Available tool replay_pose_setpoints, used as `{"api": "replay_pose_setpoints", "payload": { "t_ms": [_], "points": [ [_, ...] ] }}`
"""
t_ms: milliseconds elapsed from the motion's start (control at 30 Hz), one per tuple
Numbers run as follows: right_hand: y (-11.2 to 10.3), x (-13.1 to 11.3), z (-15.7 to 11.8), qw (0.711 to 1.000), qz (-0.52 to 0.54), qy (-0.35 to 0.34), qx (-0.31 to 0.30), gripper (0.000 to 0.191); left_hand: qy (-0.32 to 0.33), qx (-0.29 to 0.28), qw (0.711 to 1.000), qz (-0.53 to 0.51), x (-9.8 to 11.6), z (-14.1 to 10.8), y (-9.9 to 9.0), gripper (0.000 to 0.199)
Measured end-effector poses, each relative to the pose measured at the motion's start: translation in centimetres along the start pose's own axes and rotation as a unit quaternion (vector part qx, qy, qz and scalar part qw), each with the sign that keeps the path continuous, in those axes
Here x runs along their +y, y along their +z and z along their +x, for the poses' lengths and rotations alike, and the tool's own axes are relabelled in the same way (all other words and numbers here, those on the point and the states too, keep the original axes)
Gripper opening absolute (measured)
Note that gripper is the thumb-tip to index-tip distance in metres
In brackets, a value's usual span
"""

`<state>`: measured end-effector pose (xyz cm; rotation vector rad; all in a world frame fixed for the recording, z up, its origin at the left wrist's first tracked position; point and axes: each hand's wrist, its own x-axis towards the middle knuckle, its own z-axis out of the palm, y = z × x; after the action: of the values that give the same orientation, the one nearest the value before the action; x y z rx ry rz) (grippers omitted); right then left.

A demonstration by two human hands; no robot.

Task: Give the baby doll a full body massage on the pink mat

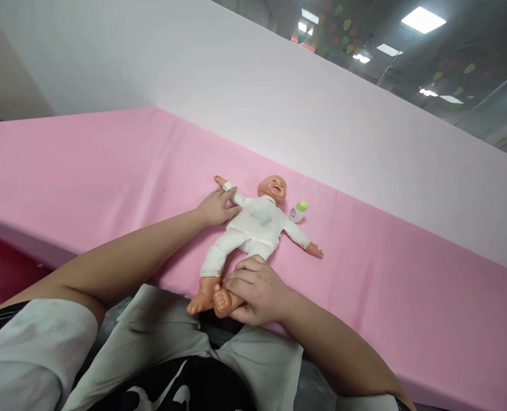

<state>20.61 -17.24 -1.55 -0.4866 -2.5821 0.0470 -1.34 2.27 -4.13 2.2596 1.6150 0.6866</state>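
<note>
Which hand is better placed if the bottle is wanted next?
Probably the right hand: the bottle lies on that side of the doll. It would first have to let go of the doll's leg, though. The left hand, on the doll's other side, would need to reach across its body.

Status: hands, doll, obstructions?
Left hand on doll, at arm. Right hand wrapping lower leg. Doll on its back on pink surface. Bottle near shoulder, clear of hands.

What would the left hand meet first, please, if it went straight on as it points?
The left hand would likely meet the doll's nearer sleeved arm, which its fingers seem to touch; depth is unclear.
</note>
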Motion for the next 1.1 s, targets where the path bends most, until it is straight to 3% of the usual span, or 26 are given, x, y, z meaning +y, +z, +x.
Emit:
{"api": "replay_pose_setpoints", "payload": {
  "t_ms": [133,200,300,367,467,567,667,800,933,1100],
  "points": [
    [-1.9,0.5,-0.2,0.99,0.0,-0.003,0.144,0.04,0.077,0.033,0.992,-0.091,0.2,-0.4,0.0,0.098],
    [-2.6,1.2,-0.6,0.979,-0.014,0.016,0.202,0.048,0.128,0.025,0.987,-0.097,0.7,-0.8,-0.1,0.095],
    [-2.8,2.8,-1.5,0.959,-0.025,0.095,0.265,0.058,0.194,-0.025,0.979,-0.058,1.7,-1.4,0.0,0.084],
    [-2.3,3.9,-1.9,0.945,-0.018,0.181,0.273,0.056,0.225,-0.056,0.972,-0.028,2.4,-1.8,0.1,0.076],
    [-1.3,5.2,-2.3,0.935,-0.004,0.27,0.232,0.049,0.23,-0.078,0.97,-0.009,2.9,-2.0,0.3,0.073],
    [-0.9,5.7,-2.4,0.934,0.001,0.282,0.22,0.049,0.207,-0.066,0.976,-0.021,2.9,-2.0,0.3,0.076],
    [-1.4,5.2,-2.3,0.945,-0.012,0.238,0.225,0.052,0.156,-0.034,0.986,-0.041,2.6,-1.9,0.2,0.079],
    [-2.4,3.2,-1.6,0.973,-0.027,0.129,0.191,0.054,0.084,0.018,0.994,-0.075,1.6,-1.3,0.2,0.084],
    [-1.8,1.2,-0.8,0.994,0.028,0.027,0.098,0.045,0.015,0.014,0.995,-0.098,0.4,-0.5,0.0,0.087],
    [0.1,0.3,-0.5,1.0,0.004,-0.008,-0.03,0.03,-0.025,-0.003,0.998,-0.064,0.1,-0.3,-0.5,0.085]
  ]
}}
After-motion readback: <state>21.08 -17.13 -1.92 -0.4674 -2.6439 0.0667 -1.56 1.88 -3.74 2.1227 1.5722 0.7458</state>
